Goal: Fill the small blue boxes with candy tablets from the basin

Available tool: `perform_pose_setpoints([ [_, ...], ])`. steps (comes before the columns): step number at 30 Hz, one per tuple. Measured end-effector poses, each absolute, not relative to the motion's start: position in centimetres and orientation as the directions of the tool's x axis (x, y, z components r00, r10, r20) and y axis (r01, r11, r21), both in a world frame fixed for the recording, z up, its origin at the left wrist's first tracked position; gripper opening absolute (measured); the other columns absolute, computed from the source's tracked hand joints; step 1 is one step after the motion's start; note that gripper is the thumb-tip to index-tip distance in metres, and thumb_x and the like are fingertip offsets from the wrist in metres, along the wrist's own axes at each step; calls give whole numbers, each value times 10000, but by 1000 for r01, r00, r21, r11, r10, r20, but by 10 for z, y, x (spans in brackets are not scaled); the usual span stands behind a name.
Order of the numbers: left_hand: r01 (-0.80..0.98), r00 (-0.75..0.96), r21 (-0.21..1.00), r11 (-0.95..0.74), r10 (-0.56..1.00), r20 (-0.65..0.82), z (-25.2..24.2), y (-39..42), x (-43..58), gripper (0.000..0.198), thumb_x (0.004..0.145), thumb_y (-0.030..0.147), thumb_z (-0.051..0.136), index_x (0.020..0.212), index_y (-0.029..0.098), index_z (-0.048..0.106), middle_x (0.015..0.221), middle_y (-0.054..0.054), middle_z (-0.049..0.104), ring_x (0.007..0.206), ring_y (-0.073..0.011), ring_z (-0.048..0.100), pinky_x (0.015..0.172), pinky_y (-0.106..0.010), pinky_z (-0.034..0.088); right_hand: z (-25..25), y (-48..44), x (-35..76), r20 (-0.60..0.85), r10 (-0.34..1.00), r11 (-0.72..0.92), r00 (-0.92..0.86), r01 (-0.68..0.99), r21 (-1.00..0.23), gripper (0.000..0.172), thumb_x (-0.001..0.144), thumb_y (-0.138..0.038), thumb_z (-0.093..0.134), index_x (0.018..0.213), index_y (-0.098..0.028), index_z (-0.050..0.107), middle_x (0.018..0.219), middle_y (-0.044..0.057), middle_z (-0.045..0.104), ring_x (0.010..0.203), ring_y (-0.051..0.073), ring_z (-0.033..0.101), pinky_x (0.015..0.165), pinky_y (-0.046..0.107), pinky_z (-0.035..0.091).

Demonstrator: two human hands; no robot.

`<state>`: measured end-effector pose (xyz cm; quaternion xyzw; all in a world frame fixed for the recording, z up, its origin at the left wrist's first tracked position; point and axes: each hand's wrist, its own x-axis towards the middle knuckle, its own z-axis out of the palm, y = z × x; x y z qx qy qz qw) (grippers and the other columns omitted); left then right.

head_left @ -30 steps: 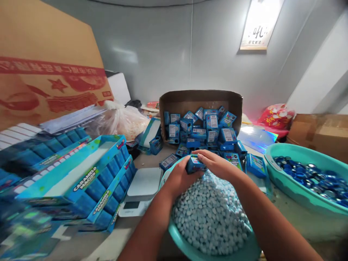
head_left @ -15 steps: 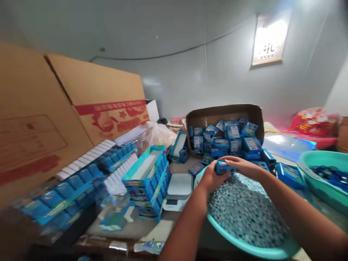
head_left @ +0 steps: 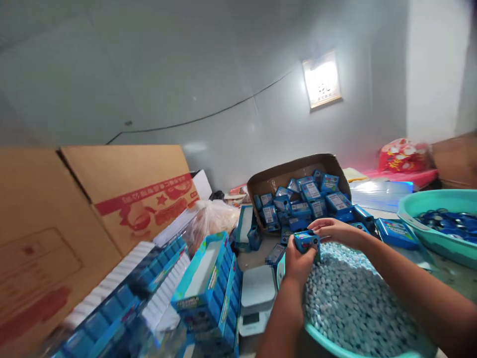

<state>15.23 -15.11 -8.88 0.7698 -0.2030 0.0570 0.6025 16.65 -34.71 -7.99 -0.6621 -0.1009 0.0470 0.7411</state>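
Presently, in the head view, the right hand (head_left: 337,232) has shifted toward the right end of the box (head_left: 304,241). The left hand (head_left: 299,261) clamps its fingers on the box above the bowl's far edge; whether the right fingers grip cannot be told. The bowl's near rim (head_left: 317,338) is partly cut off. Scale (head_left: 258,287) and trays (head_left: 199,303) stand left.

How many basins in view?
2: near basin, beneath the right hand, holding pale pellets; far basin, at the picture's right edge, holding blue pieces. Others may be hidden.
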Motion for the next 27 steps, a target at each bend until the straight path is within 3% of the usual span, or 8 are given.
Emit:
perform_pose_setpoints([
  [4, -461, 862, 859, -224, -344, 373, -83, -148, 148, 252, 778, 225, 775, 972, 159, 627, 890, -24, 668, 795, -174, 596, 716, -253, 460, -74, -341, 161, 110, 237, 97, 965, 89, -991, 437, 576, -275, 758, 995, -155, 732, 820, 0, 576, 715, 125, 550, 597, 213, 405],
  [7, -488, 853, 837, -247, -338, 397, -78, -146, 142, 233, 789, 238, 760, 981, 162, 651, 936, -44, 674, 848, -198, 602, 757, -275, 467, -68, -334, 155, 108, 237, 117, 966, 82, -990, 461, 553, -272, 741, 997, -151, 712, 810, -6, 569, 710, 126, 540, 593, 215, 387],
  [12, -481, 868, 831, -278, -283, 408, -75, -145, 141, 411, 771, 223, 773, 1145, 184, 610, 1101, -65, 663, 1009, -225, 616, 901, -312, 478, -65, -325, 155, 85, 149, 148, 985, 63, -987, 433, 503, -285, 725, 905, -156, 629, 775, -15, 572, 672, 120, 529, 583, 215, 399],
  [16, -475, 878, 810, -344, -239, 414, -77, -144, 145, 440, 767, 283, 771, 1164, 187, 608, 1102, -70, 666, 1015, -241, 624, 914, -349, 483, -68, -327, 161, 100, 63, 59, 993, 96, -994, 393, 516, -356, 798, 766, -153, 571, 667, -20, 550, 609, 117, 517, 547, 220, 422],
  [21, -506, 861, 799, -325, -253, 442, -80, -139, 147, 523, 765, 411, 790, 1190, 169, 604, 1104, -83, 668, 1015, -253, 626, 918, -364, 485, -69, -330, 166, 151, 38, -81, 988, 154, -985, 324, 660, -361, 850, 762, -118, 663, 656, 16, 615, 576, 115, 538, 508, 208, 438],
  [27, -550, 832, 780, -300, -275, 481, -81, -134, 149, 599, 790, 507, 801, 1210, 142, 580, 1096, -104, 670, 985, -248, 645, 902, -360, 518, -67, -322, 166, 193, 32, -224, 981, 196, -955, 167, 867, -271, 734, 870, -115, 675, 645, 3, 621, 572, 112, 580, 482, 176, 418],
])
